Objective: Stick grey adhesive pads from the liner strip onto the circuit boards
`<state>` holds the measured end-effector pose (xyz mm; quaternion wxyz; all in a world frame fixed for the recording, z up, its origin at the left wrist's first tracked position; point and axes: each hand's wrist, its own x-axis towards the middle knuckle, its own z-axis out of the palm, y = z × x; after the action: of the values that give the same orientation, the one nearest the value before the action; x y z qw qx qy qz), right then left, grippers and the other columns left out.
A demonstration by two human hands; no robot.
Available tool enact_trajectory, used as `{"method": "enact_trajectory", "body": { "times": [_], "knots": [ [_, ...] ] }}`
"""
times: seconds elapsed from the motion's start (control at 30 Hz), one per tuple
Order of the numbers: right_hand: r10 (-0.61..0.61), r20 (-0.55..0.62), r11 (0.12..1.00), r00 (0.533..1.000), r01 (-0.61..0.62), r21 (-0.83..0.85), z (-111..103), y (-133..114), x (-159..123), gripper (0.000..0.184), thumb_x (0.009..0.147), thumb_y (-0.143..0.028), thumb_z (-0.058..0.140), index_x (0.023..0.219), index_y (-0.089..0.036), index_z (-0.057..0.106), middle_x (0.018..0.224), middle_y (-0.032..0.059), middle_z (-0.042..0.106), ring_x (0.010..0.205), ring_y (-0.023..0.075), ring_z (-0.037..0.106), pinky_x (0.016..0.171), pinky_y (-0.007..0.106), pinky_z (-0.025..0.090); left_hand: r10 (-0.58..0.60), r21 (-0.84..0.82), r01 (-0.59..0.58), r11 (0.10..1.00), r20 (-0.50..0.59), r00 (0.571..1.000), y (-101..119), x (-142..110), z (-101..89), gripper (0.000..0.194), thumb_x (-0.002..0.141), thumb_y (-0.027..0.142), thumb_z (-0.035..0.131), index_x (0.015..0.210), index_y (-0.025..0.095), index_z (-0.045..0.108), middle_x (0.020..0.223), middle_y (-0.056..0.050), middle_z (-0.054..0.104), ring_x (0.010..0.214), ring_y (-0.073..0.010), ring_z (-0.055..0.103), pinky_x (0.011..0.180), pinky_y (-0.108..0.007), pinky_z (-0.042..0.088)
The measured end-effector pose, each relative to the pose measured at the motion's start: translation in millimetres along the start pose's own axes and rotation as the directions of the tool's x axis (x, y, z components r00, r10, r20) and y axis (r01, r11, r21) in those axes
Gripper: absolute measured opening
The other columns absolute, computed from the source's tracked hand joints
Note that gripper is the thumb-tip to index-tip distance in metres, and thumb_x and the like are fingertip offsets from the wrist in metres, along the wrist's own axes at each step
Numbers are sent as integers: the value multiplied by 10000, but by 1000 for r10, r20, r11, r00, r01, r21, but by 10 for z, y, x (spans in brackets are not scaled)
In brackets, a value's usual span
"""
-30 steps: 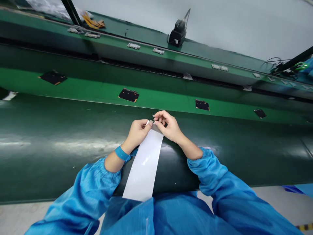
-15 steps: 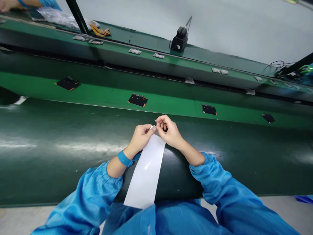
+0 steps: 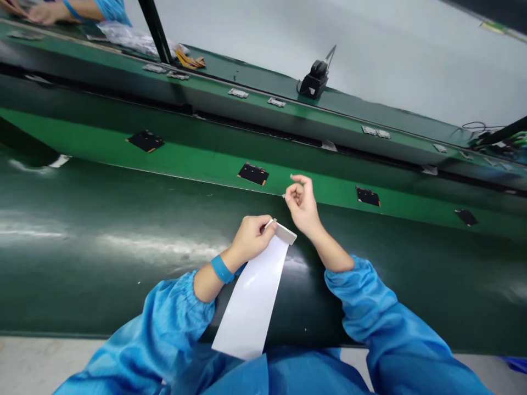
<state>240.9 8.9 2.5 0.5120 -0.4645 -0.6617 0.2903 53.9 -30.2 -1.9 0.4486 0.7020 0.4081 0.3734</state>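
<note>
A long white strip (image 3: 253, 296) lies across the dark green bench, its far end folded up. My left hand (image 3: 251, 238) pinches that far end between thumb and fingers. My right hand (image 3: 302, 202) is lifted clear of the strip, toward the bright green belt, its fingers curled in a pinch on a tiny pale piece that I cannot name. Both arms wear blue sleeves, and a blue band circles my left wrist (image 3: 221, 269).
Black flat panels (image 3: 252, 174) (image 3: 145, 141) (image 3: 368, 196) ride the bright green belt (image 3: 197, 159) beyond my hands. Small grey parts (image 3: 238, 93) lie along the far rail, by a black device (image 3: 316, 81). Another person's hands (image 3: 49, 11) work at the top left.
My right hand has left the strip's end and risen toward the belt, pinching something small. The left hand keeps its grip. The view has shifted, so everything sits further right.
</note>
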Motion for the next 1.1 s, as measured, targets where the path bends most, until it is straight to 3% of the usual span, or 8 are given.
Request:
{"method": "enact_trajectory", "body": {
  "times": [0.1,0.17,0.27,0.4,0.53,0.77,1.1],
  "knots": [
    [48,42,997,998,-50,51,111,59,421,440,942,-314,602,1311,-291,364,849,-25,532,694,178,517,663,327,440,98,97,-99,990,17,995,15,-24,23,405,966,366,524,618,213,384,565,32,395,554,-120,378,592,-305,247],
    [104,130,992,986,-112,53,254,109,707,488,888,-255,613,1304,-293,361,828,-45,549,653,161,509,654,312,433,135,116,-138,984,35,990,18,-35,29,377,970,330,513,633,214,390,576,30,416,558,-123,400,601,-306,257],
    [209,270,976,940,-216,-3,512,194,1057,554,821,-173,618,1303,-287,367,783,-74,590,622,143,519,644,280,425,161,121,-164,979,39,986,15,-47,30,344,970,293,503,654,216,393,584,34,419,557,-123,405,605,-306,258],
    [371,308,928,876,-333,-169,758,308,1311,579,744,-119,665,1229,-261,383,739,-83,623,670,158,586,656,265,441,174,119,-176,977,32,984,15,-59,35,340,978,279,493,666,219,375,587,39,401,555,-123,394,606,-306,254],
    [450,261,878,854,-370,-302,790,367,1364,561,695,-98,722,1115,-254,385,749,-76,632,695,160,601,669,267,450,173,125,-175,977,32,984,25,-65,46,331,970,265,499,670,219,367,590,40,394,557,-125,383,606,-313,239],
    [515,235,842,824,-436,-318,643,387,1332,502,723,-77,740,1050,-243,398,739,-70,642,659,146,576,624,256,422,179,130,-182,975,34,983,22,-65,60,327,967,259,495,671,222,362,590,41,394,555,-127,377,609,-320,229],
    [479,180,833,859,-379,-403,503,525,1320,479,705,-40,732,977,-250,397,797,-36,644,706,156,588,616,261,412,184,143,-187,972,35,982,22,-42,58,360,960,267,500,658,233,307,582,42,354,554,-134,353,614,-337,216]
  ]
}}
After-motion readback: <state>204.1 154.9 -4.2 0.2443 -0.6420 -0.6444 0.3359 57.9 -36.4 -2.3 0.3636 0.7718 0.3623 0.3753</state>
